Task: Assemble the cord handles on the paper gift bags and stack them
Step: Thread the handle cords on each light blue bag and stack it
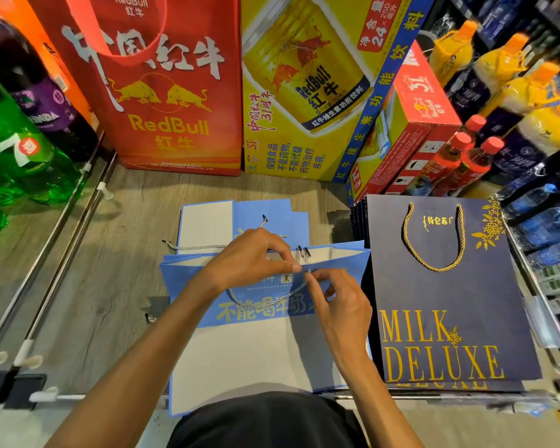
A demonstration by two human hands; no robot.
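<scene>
Left hand (pixel 253 257), right hand (pixel 340 306): pinch grips on grey twisted cord (pixel 263 302) of flat blue bag (pixel 188 281).

light blue bag (pixel 265 315), yellow lettering; navy bag (pixel 450 292), perhaps gold-printed.

At frame centre, your left hand (pixel 253 257) pinches at the upper edge of the blue paper bag (pixel 191 286). Your right hand (pixel 340 302), just beside it, pinches the silver cord (pixel 265 300) that loops across the bag's front. The navy bags (pixel 450 286) lie stacked at right.
</scene>
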